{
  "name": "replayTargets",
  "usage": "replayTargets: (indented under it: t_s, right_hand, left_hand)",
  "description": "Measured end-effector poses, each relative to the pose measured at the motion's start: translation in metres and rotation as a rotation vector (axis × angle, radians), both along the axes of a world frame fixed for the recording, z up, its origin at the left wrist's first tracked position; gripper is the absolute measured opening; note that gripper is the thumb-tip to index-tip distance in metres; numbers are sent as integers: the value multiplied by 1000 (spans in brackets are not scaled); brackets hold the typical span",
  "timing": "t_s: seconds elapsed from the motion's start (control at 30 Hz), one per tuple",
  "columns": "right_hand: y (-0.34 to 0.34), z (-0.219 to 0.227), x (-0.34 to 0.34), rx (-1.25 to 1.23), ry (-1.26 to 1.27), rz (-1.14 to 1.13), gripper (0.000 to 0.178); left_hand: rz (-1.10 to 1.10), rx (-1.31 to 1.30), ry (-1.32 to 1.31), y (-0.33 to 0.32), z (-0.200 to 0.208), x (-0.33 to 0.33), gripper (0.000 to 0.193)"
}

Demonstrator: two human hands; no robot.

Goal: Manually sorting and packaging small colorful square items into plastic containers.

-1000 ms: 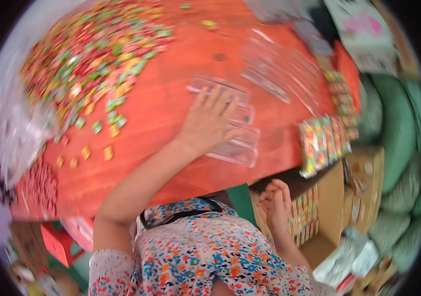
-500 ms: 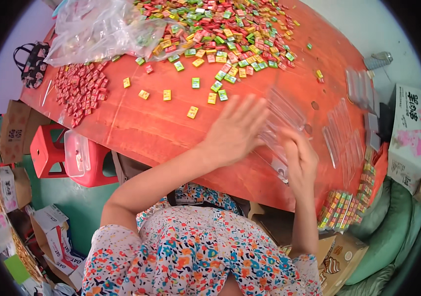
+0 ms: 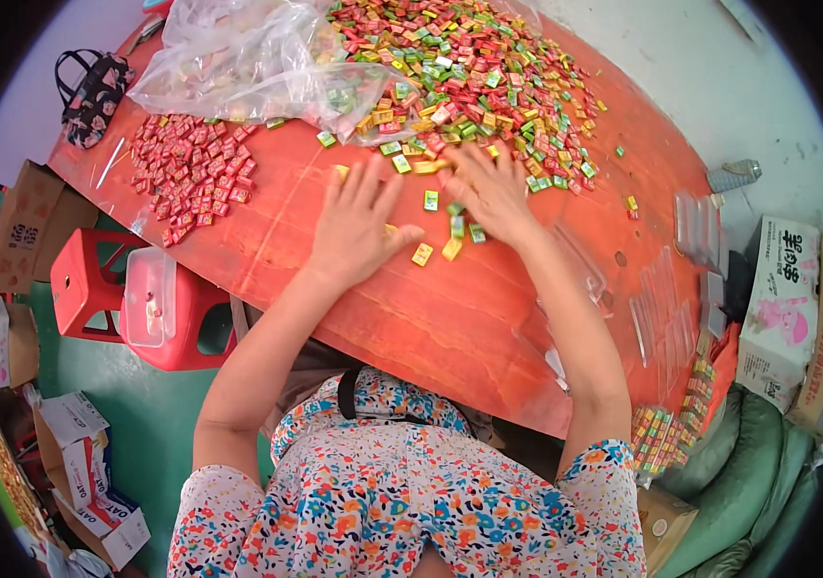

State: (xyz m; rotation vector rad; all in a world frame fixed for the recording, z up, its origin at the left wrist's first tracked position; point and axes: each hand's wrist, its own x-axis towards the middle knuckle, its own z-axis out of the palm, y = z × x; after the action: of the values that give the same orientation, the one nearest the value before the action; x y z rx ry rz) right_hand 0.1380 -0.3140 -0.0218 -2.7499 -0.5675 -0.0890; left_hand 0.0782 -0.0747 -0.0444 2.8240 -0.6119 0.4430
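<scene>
Left hand (image 3: 358,226) spread, grasping nothing visible; right hand (image 3: 496,197) beside box pile (image 3: 469,82), grip unclear. Loose boxes (image 3: 431,200) between hands. Seemingly gathering; next move calls for cupped fingers.

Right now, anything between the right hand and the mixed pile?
Nothing visible: the right hand has its fingers at the near edge of the mixed pile. The clear bag overlaps the pile's left side, off to the fingers' left.

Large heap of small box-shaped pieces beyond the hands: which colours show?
The heap shows red, yellow and green, clearest in the head view.
</scene>
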Motion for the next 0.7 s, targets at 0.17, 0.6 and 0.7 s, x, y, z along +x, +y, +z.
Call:
replayTargets:
  t_s: [0.17,0.6,0.7]
  right_hand:
    - [6,-4,-47,214,90,331,55]
    - [27,9,101,-48,28,-86,76]
    - [30,1,77,122,16,5,78]
  left_hand:
    - [-170,-336,169,-2,8,-29,59]
    - [-122,-168,123,-34,10,-85,96]
    - [25,-119,133,-25,6,-81,100]
